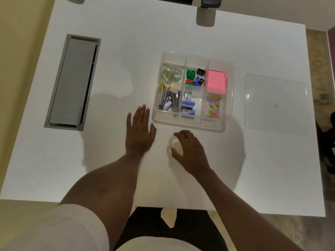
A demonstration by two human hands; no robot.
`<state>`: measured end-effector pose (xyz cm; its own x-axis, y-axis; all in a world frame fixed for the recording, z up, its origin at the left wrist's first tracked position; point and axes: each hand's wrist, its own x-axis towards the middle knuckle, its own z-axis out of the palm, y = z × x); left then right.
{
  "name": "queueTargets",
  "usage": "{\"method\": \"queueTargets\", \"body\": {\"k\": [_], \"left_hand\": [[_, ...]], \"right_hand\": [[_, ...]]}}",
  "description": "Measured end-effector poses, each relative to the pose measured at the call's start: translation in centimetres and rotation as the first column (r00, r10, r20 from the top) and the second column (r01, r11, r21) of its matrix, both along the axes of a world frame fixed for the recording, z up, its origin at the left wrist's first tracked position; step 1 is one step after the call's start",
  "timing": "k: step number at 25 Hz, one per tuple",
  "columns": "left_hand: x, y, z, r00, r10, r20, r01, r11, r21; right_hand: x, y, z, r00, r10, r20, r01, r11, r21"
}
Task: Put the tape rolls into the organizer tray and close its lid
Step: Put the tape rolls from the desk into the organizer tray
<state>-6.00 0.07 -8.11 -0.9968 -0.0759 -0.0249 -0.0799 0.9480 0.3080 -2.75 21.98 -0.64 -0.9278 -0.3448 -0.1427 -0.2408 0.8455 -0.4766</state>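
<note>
A clear plastic organizer tray [228, 98] stands open on the white table. Its far left compartment holds two clear tape rolls [171, 74]. My right hand [190, 151] is curled over another clear tape roll [174, 143] on the table, just in front of the tray. My left hand [139, 131] lies flat on the table with fingers spread, beside the tray's near left corner. The clear lid [275, 104] lies flat on the table to the right of the tray.
Other tray compartments hold staple removers [168, 100], sharpeners [194, 77], pink sticky notes [216, 81], staple boxes [188, 105] and coloured paper clips [213, 106]. A grey cable hatch [72, 82] is set into the table at left. A chair base [205, 15] stands beyond.
</note>
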Motion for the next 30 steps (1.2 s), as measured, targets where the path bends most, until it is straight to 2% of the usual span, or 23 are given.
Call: {"method": "queueTargets", "body": {"k": [5, 13, 15, 17, 19, 24, 27, 30], "left_hand": [[0.0, 0.1, 0.2, 1.0, 0.003, 0.003, -0.003, 1.0, 0.015], [2.2, 1.3, -0.8, 1.0, -0.011, 0.022, 0.01, 0.999, 0.041], [2.3, 1.5, -0.9, 0.999, -0.038, 0.004, 0.038, 0.998, 0.055], [-2.4, -1.3, -1.8, 1.0, 0.023, 0.017, -0.023, 1.0, 0.01], [-2.7, -1.4, -1.3, 0.999, 0.037, 0.021, -0.038, 0.999, 0.02], [-0.3, -0.2, -1.8, 0.999, 0.005, 0.052, -0.006, 1.0, 0.019], [-0.4, -0.1, -1.6, 0.998, 0.007, 0.067, -0.008, 1.0, 0.018], [-0.3, -0.1, -1.3, 0.996, 0.007, 0.085, -0.01, 0.999, 0.033]], "right_hand": [[-8.5, -1.2, 2.8, 0.985, -0.042, -0.166, 0.026, 0.995, -0.094], [-17.2, -0.4, 5.6, 0.989, -0.101, -0.104, 0.081, 0.98, -0.181], [-18.5, -0.7, 5.4, 0.985, -0.135, -0.109, 0.124, 0.988, -0.097], [-26.1, -4.2, 4.7, 0.986, -0.103, -0.134, 0.103, 0.995, -0.007], [-27.1, -4.8, 4.9, 0.988, -0.071, -0.134, 0.087, 0.988, 0.124], [-27.6, -4.4, 3.5, 0.994, 0.028, -0.11, 0.011, 0.941, 0.337], [-28.4, -4.5, 3.0, 0.994, 0.069, -0.089, -0.024, 0.899, 0.437], [-28.5, -4.3, 2.5, 0.993, 0.086, -0.075, -0.041, 0.882, 0.47]]}}
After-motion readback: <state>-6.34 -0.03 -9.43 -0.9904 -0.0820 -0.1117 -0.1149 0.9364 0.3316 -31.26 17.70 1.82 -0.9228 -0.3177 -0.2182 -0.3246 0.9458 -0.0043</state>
